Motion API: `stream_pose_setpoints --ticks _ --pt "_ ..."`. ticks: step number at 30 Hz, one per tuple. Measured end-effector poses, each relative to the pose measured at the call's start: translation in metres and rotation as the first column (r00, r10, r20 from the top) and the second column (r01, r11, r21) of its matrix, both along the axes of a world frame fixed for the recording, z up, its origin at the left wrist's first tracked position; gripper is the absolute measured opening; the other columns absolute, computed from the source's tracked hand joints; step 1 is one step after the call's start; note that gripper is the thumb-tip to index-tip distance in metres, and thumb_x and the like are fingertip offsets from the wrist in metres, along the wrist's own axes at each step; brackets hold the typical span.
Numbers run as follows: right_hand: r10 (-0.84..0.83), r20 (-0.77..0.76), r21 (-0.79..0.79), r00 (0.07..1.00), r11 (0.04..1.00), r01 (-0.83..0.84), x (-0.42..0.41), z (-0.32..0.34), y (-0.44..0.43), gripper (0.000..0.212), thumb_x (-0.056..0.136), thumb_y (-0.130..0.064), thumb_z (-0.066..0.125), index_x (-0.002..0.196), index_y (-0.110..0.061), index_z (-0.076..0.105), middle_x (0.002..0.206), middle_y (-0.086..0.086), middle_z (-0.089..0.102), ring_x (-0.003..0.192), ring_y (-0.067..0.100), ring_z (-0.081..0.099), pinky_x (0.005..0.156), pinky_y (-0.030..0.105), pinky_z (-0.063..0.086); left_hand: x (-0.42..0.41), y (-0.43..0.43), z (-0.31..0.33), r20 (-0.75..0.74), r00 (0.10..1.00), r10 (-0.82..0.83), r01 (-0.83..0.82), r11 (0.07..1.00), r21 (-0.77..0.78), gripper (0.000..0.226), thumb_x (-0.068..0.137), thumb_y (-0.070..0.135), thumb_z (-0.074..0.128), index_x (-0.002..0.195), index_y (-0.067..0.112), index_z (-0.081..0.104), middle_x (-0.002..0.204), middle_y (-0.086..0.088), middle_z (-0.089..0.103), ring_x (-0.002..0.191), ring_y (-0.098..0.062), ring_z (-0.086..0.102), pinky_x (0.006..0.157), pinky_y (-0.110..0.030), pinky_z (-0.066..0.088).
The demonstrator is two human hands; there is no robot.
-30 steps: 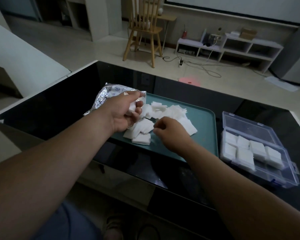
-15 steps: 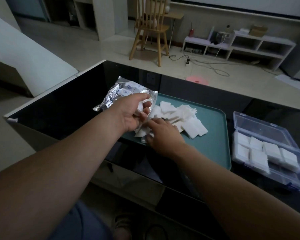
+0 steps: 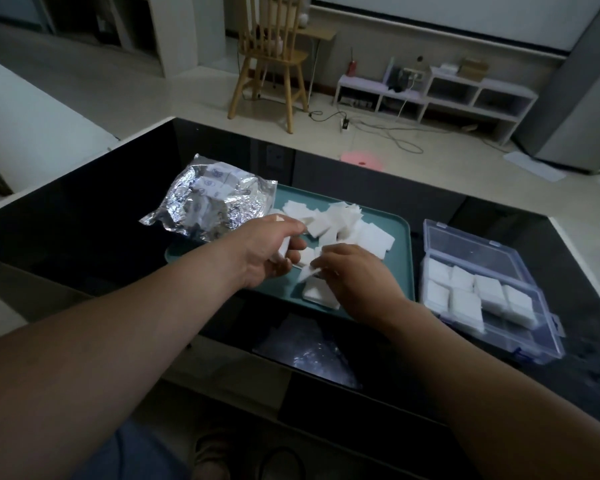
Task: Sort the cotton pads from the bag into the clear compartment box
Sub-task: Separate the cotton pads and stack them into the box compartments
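The loose cotton pads (image 3: pixel 347 223) lie heaped on the far half of a teal tray (image 3: pixel 400 271). The tray keeps them together off the black glass table (image 3: pixel 84 230) and within easy reach of both hands. The left hand (image 3: pixel 269 249) hovers over the tray's near left part, fingers and thumb curled round a small stack (image 3: pixel 284 245) of pads; it appears to serve as the collecting hand. The right hand (image 3: pixel 355 275), just beside it, pinches a single pad (image 3: pixel 309 271) by its edge, lifted at a tilt (likely bound for that stack, so several go over at once). The crinkled foil bag (image 3: pixel 215 199) lies at the tray's far left corner, out of the way. The clear compartment box (image 3: pixel 541 341) sits just right of the tray with its lid (image 3: pixel 465 244) thrown back and its compartments already bearing squared pads (image 3: pixel 465 296). That side suits the right hand for loading.
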State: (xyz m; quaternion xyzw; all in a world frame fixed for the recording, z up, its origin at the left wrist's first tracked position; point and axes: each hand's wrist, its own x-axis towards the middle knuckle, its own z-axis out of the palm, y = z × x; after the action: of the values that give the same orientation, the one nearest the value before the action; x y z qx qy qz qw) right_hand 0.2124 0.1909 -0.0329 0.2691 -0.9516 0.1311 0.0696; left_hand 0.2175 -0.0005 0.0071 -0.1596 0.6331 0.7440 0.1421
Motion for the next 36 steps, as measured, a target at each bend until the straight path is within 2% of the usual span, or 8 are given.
stream_pose_setpoints --ticks 7,12,17,22,24,27,32,36 --pt "-0.232 0.205 -0.346 0.951 0.891 0.292 -0.001 0.02 0.006 0.026 0.103 -0.028 0.057 0.08 -0.016 0.06 0.075 -0.001 0.066 0.075 0.023 0.064 0.068 0.039 0.05 -0.004 0.017 0.0 -0.095 0.991 0.099 -0.098 0.995 0.016 0.011 0.098 0.015 0.066 0.105 0.017 0.058 0.085 -0.008 0.055 0.072 -0.018 0.06 0.052 -0.024 0.057" --pt "-0.292 0.252 -0.383 0.923 0.845 0.372 0.01 0.035 0.011 0.029 0.099 -0.029 0.057 0.078 -0.012 0.065 0.072 0.002 0.07 0.07 0.022 0.068 0.07 0.039 0.057 0.003 0.036 0.0 -0.156 0.987 0.03 -0.023 0.999 0.043 0.024 0.097 0.015 0.07 0.112 0.014 0.051 0.089 -0.01 0.061 0.07 -0.02 0.066 0.066 -0.031 0.062" --pt "-0.252 0.193 -0.356 0.948 0.883 0.307 0.024 0.041 0.013 0.029 0.096 -0.028 0.063 0.068 -0.024 0.055 0.066 -0.007 0.06 0.061 0.007 0.053 0.053 0.024 0.034 0.006 0.053 -0.011 -0.172 0.973 -0.152 0.165 0.984 0.064 0.048 0.092 0.032 0.077 0.12 0.001 0.053 0.091 -0.014 0.066 0.078 -0.021 0.068 0.081 -0.043 0.062" --pt "-0.071 0.284 -0.44 0.956 0.877 0.196 0.023 0.041 0.02 0.022 0.092 -0.046 0.073 0.097 -0.025 0.07 0.091 -0.01 0.069 0.084 0.005 0.063 0.073 0.024 0.049 0.003 0.048 -0.011 -0.095 0.981 -0.169 0.183 0.968 0.169 0.017 0.101 0.025 0.059 0.105 0.009 0.064 0.094 -0.016 0.064 0.082 -0.023 0.065 0.076 -0.037 0.061" --pt "-0.011 0.286 -0.448 0.958 0.882 0.143 0.02 0.041 0.024 0.032 0.087 -0.048 0.079 0.107 -0.027 0.067 0.108 -0.012 0.065 0.102 0.004 0.061 0.087 0.026 0.05 0.002 0.041 -0.009 -0.017 0.982 -0.19 0.186 0.938 0.291 0.022 0.103 0.027 0.055 0.11 0.009 0.065 0.095 -0.012 0.067 0.075 -0.019 0.067 0.073 -0.037 0.061" --pt "0.041 0.313 -0.413 0.949 0.905 0.097 0.019 0.042 0.028 0.042 0.082 -0.046 0.085 0.11 -0.029 0.059 0.131 -0.013 0.061 0.122 0.008 0.056 0.103 0.032 0.047 0.003 0.036 -0.009 0.02 0.965 -0.261 0.237 0.905 0.353 0.03 0.104 0.028 0.048 0.119 0.008 0.066 0.106 -0.014 0.067 0.095 -0.022 0.065 0.075 -0.034 0.061" --pt "0.071 0.366 -0.464 0.928 0.878 0.115 0.02 0.043 0.027 0.04 0.083 -0.036 0.086 0.099 -0.027 0.051 0.117 -0.013 0.067 0.105 0.005 0.063 0.088 0.02 0.049 0.006 0.033 -0.012 -0.035 0.945 -0.324 0.313 0.872 0.377 0.037 0.104 0.025 0.051 0.134 0.006 0.062 0.125 -0.017 0.066 0.114 -0.026 0.064 0.088 -0.034 0.061" --pt "0.07 0.362 -0.501 0.93 0.856 0.131 0.018 0.044 0.027 0.039 0.083 -0.036 0.087 0.103 -0.024 0.056 0.116 -0.014 0.067 0.109 0.0 0.061 0.089 0.015 0.045 0.006 0.03 -0.013 -0.088 0.935 -0.344 0.35 0.854 0.385 0.041 0.105 0.029 0.052 0.139 0.009 0.06 0.141 -0.023 0.059 0.122 -0.026 0.059 0.104 -0.04 0.054"
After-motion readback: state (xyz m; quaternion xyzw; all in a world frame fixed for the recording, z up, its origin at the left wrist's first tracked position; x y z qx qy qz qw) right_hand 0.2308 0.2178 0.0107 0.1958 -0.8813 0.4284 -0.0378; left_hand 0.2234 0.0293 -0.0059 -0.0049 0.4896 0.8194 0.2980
